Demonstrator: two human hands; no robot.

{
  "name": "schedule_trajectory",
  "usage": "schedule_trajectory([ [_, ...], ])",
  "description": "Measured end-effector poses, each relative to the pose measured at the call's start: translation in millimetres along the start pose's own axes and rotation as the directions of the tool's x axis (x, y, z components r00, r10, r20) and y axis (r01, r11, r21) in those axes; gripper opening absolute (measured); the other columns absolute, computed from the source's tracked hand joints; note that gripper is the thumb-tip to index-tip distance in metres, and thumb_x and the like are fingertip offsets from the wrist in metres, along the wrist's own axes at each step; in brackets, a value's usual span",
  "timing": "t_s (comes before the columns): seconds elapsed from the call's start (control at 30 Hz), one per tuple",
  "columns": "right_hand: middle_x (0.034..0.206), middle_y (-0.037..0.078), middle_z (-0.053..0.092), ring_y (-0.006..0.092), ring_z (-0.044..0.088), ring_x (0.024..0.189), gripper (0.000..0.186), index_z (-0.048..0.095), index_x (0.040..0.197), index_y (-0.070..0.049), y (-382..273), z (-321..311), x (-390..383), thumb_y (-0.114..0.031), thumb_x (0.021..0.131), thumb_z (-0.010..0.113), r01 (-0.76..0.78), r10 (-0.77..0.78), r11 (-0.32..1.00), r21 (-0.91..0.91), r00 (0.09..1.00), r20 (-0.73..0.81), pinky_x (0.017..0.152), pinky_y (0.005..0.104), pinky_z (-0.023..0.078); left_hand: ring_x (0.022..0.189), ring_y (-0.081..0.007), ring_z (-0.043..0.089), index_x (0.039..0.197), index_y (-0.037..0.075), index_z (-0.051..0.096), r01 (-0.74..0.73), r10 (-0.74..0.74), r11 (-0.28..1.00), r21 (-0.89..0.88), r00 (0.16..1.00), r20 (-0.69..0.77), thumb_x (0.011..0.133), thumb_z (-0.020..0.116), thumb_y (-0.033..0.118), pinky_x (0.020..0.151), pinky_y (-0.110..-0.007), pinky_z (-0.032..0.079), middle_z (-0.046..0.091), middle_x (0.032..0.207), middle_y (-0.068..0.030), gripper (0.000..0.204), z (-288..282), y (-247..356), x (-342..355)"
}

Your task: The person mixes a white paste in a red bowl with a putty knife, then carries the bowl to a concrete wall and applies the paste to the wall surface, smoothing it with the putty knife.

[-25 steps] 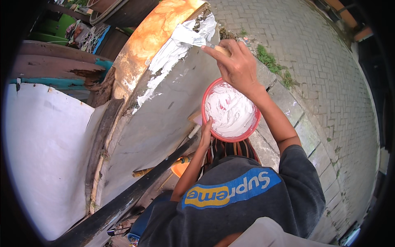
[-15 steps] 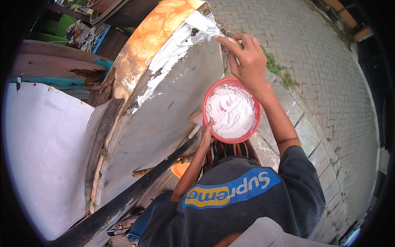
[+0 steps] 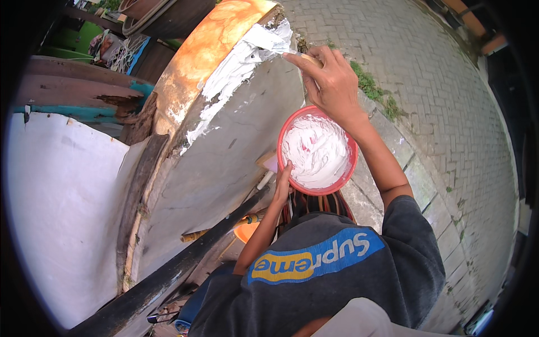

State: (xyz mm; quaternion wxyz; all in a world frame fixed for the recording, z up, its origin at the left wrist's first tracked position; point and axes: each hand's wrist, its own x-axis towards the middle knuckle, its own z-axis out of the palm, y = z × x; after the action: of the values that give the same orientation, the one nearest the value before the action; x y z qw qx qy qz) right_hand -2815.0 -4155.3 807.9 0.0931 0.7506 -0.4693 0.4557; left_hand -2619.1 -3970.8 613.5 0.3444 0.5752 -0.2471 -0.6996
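Note:
My right hand (image 3: 336, 84) is closed round the light wooden handle of a putty knife (image 3: 312, 60). Its flat blade, smeared with white, lies against the upper edge of a wall. Thick white putty (image 3: 227, 76) covers a ragged strip along that edge, below an orange-stained top. With my left hand (image 3: 282, 182) I grip the left side of a round red bowl (image 3: 353, 165), the thumb up at the rim and the other fingers hidden beneath. More white putty (image 3: 315, 151), ridged and swirled, fills the bowl in front of my body.
The grey wall face (image 3: 224, 151) drops on the left, with a dark pole (image 3: 185, 261) slanting past its foot. An orange container (image 3: 245, 231) sits partly hidden by my left arm. Grey paving (image 3: 443, 78) spreads right; weeds (image 3: 368, 84) grow along its edge.
My right hand and the putty knife have shifted slightly left and down along the wall's edge. The bowl in my left hand has barely moved.

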Motion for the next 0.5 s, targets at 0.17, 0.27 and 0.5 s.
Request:
schedule_trajectory([
  [0.17,0.095,0.004,0.062,0.0224,0.058,0.081,0.041,0.073,0.115,-0.027,18,2,6,-0.006,0.08,0.067,-0.034,0.033,0.999,-0.034,0.999,-0.023,0.068,0.0355,0.049,0.131,-0.0259,0.046,0.152,0.0,0.028,-0.017,0.017,1.0,-0.025,1.0,-0.002,0.098,0.052,0.052,0.107,-0.037,0.039,0.044,0.146,-0.0176,0.079,2,-1,1],
  [0.27,0.094,0.004,0.062,0.0224,0.057,0.081,0.042,0.072,0.118,-0.025,30,7,7,-0.004,0.083,0.064,-0.093,0.097,0.989,0.115,0.995,-0.026,0.069,0.0359,0.048,0.131,-0.0259,0.046,0.153,0.0,0.028,-0.014,0.014,1.0,-0.026,1.0,-0.014,0.098,0.053,0.053,0.107,-0.037,0.039,0.043,0.146,-0.0177,0.08,2,1,-2],
  [0.5,0.098,0.008,0.059,0.0252,0.053,0.089,0.051,0.062,0.134,-0.019,39,52,-18,0.003,0.088,0.056,-0.151,0.193,0.825,0.545,0.981,-0.02,0.083,0.0356,0.045,0.127,-0.0247,0.048,0.153,0.002,0.028,0.005,-0.005,1.0,0.027,1.0,-0.01,0.097,0.053,0.053,0.104,-0.035,0.04,0.045,0.145,-0.0164,0.08,-4,-15,10],
])
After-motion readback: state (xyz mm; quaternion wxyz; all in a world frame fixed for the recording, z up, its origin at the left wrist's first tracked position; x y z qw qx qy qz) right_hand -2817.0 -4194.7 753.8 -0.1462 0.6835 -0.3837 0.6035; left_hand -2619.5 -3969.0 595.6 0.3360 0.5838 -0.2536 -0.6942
